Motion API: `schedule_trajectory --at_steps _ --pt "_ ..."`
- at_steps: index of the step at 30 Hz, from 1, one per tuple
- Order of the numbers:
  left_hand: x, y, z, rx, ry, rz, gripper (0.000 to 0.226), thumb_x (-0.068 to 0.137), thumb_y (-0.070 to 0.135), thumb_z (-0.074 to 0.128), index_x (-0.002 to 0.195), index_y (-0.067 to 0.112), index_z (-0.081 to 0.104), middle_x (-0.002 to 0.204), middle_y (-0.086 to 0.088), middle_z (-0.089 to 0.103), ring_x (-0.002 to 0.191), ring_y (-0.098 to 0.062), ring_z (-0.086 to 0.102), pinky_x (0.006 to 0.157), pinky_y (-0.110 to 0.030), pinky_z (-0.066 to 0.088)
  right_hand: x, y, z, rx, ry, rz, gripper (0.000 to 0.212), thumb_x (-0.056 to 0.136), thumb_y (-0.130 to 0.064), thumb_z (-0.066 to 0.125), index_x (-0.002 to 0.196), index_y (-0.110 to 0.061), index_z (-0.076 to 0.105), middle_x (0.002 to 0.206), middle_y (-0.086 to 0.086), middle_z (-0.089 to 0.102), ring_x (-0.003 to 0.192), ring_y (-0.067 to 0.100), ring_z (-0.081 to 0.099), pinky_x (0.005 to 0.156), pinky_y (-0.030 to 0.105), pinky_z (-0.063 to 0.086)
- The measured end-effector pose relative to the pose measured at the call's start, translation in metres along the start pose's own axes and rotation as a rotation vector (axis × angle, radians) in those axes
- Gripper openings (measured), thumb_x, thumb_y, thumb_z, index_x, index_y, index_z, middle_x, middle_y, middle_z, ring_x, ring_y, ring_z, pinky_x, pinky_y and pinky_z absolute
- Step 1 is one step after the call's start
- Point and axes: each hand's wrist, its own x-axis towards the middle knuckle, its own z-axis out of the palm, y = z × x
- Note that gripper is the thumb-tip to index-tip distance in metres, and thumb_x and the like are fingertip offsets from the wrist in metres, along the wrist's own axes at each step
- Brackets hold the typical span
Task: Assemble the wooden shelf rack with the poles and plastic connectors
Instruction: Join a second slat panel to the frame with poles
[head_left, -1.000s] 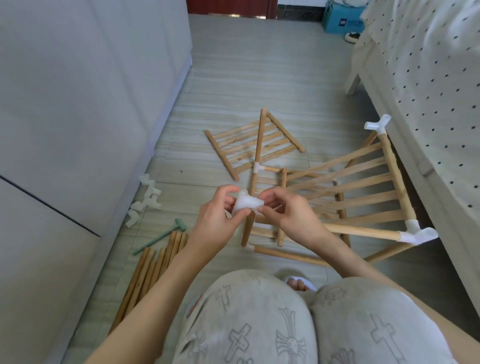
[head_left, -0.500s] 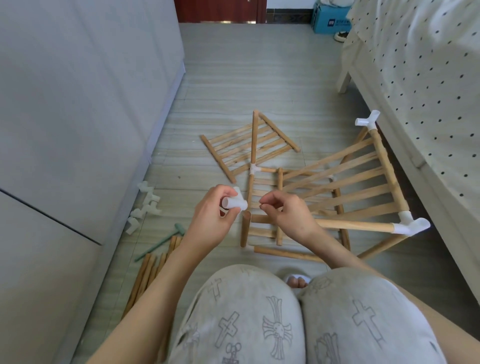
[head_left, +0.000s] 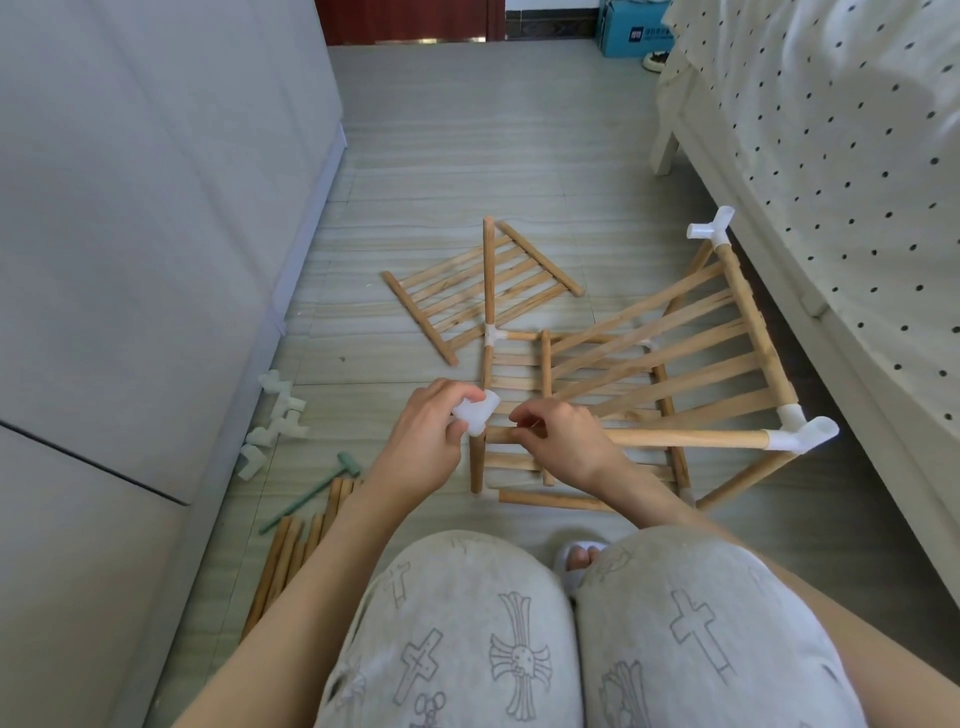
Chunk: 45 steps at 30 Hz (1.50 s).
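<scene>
Left hand (head_left: 423, 439) pinches white plastic corner connector (head_left: 475, 413); right hand (head_left: 563, 441) grips near-left end of horizontal round wooden pole (head_left: 685, 438), connector just left of pole end.

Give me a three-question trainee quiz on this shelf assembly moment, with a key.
1. True or false: the left hand holds a white connector.
2. Which does the right hand grip? A) green mallet B) horizontal pole C) loose pole bundle
3. Fill in: the spare connectors lie on the floor beside the ____ cabinet.

Key: 1 true; 2 B; 3 grey.
</scene>
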Motion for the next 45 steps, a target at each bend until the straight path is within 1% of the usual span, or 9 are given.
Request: schedule_trajectory --at_steps 3,6,11,19,25,30,32,36,45 --pt "0.0 0.005 0.002 -0.079 0.021 -0.037 0.03 0.089 0.006 0.056 0.116 0.02 0.058 0.108 0.013 0.05 0.096 -0.012 0.049 0.08 -0.023 0.039 0.0 0.001 0.0 -0.014 -0.007 -0.012 0.026 0.094 -0.027 0.051 0.116 -0.019 0.061 0.114 0.001 0.065 0.109 0.024 0.057 0.098 0.044 0.039" --pt "-0.002 0.005 0.006 -0.135 0.081 -0.081 0.024 0.089 0.016 0.06 0.113 0.022 0.061 0.103 0.016 0.053 0.091 -0.008 0.052 0.07 -0.012 0.036 0.0 0.002 0.0 -0.116 -0.035 -0.026 0.028 0.093 -0.028 0.05 0.119 -0.021 0.059 0.117 0.001 0.063 0.111 0.024 0.055 0.098 0.04 0.036" --pt "0.002 0.005 0.008 -0.13 0.107 -0.046 0.02 0.089 0.007 0.055 0.104 0.016 0.065 0.1 0.015 0.057 0.094 -0.004 0.049 0.073 -0.003 0.033 0.001 0.004 0.002 -0.206 -0.058 -0.036 0.026 0.094 -0.028 0.049 0.117 -0.021 0.056 0.114 0.003 0.063 0.108 0.025 0.055 0.093 0.038 0.033" --pt "-0.008 0.003 0.011 -0.19 0.124 0.109 0.032 0.086 -0.007 0.053 0.109 0.011 0.066 0.108 0.011 0.059 0.102 0.004 0.051 0.09 -0.005 0.036 0.002 0.009 0.004 -0.202 -0.027 -0.052 0.022 0.095 -0.027 0.047 0.112 -0.022 0.059 0.11 0.003 0.064 0.105 0.026 0.056 0.088 0.035 0.031" --pt "-0.008 -0.001 0.017 -0.22 0.088 0.015 0.039 0.091 0.004 0.053 0.129 0.017 0.054 0.123 0.011 0.052 0.112 -0.002 0.048 0.097 -0.019 0.037 0.003 0.011 0.006 -0.213 -0.018 -0.057 0.023 0.096 -0.029 0.046 0.114 -0.022 0.059 0.115 0.002 0.06 0.106 0.025 0.054 0.087 0.034 0.03" --pt "-0.009 0.0 0.023 -0.344 0.085 -0.104 0.025 0.089 0.019 0.059 0.09 0.044 0.052 0.12 0.013 0.059 0.119 -0.002 0.047 0.093 -0.021 0.036 0.004 0.011 0.007 -0.242 -0.024 -0.056 0.026 0.097 -0.03 0.043 0.118 -0.023 0.056 0.118 0.003 0.058 0.108 0.025 0.054 0.09 0.036 0.03" --pt "-0.01 -0.001 0.024 -0.326 0.107 -0.122 0.027 0.089 0.016 0.057 0.085 0.042 0.049 0.112 0.01 0.062 0.109 -0.005 0.053 0.087 -0.021 0.041 0.003 0.012 0.008 -0.261 -0.014 -0.067 0.028 0.098 -0.03 0.041 0.121 -0.024 0.054 0.119 0.003 0.056 0.11 0.024 0.052 0.09 0.036 0.029" --pt "-0.009 -0.002 0.023 -0.227 0.157 -0.147 0.018 0.089 0.009 0.055 0.091 0.027 0.052 0.101 0.001 0.064 0.082 0.02 0.047 0.068 0.0 0.034 0.004 0.014 0.005 -0.251 -0.001 -0.065 0.028 0.099 -0.029 0.037 0.121 -0.021 0.052 0.12 0.002 0.053 0.116 0.021 0.047 0.094 0.037 0.027" --pt "-0.012 0.0 0.022 -0.148 0.173 -0.152 0.022 0.09 0.004 0.051 0.088 0.026 0.05 0.086 -0.007 0.061 0.064 -0.005 0.045 0.058 -0.006 0.032 0.005 0.016 0.0 -0.255 0.045 -0.068 0.026 0.099 -0.03 0.037 0.119 -0.021 0.052 0.117 0.0 0.053 0.113 0.02 0.047 0.087 0.035 0.024"
